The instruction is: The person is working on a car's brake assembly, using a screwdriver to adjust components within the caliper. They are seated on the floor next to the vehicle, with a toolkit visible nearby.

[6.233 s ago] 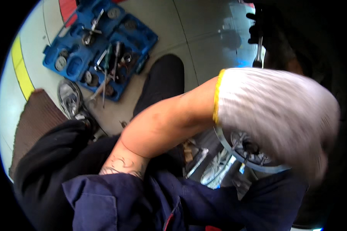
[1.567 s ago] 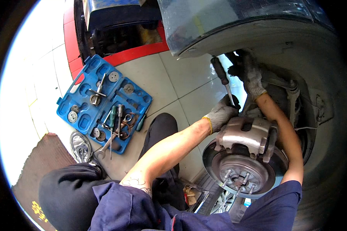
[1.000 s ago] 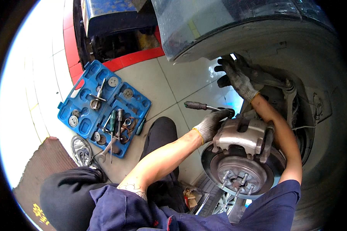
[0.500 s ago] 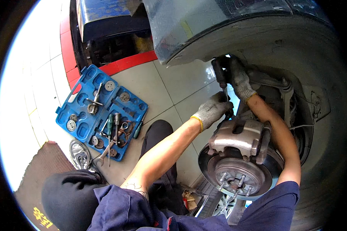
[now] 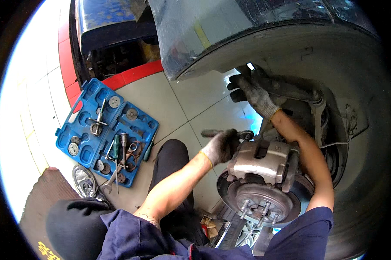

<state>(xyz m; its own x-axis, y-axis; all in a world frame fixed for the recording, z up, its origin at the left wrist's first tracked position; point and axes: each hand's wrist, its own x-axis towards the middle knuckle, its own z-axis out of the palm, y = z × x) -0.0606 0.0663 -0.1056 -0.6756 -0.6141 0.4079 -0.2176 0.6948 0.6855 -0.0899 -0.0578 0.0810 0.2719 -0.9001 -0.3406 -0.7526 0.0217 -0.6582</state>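
My left hand (image 5: 219,146), in a grey knit glove with dark fingers, is closed around a dark-handled tool, seemingly a ratchet wrench (image 5: 210,132). Its rounded metal head (image 5: 246,135) sits at the back edge of the brake caliper (image 5: 261,161); what it meets there is hidden. The caliper straddles the brake disc, whose hub (image 5: 258,203) bears several studs. My right hand (image 5: 255,93), gloved too, reaches past the disc to beneath the wheel arch. Its dark fingers are stretched apart beside a suspension arm (image 5: 290,89), with nothing visible in them.
A blue tool case (image 5: 95,151) lies open on the tiles at left, with round discs, screwdrivers and a spanner (image 5: 111,182). The dark wheel-arch liner (image 5: 360,173) curves along the right. An alloy wheel (image 5: 247,234) is below the hub. A person's dark cap (image 5: 76,227) shows at lower left.
The dark tool handle has swung from my right hand toward the left and nearer, and is now in my left hand. My right hand has let go and opened. The view has shifted slightly.
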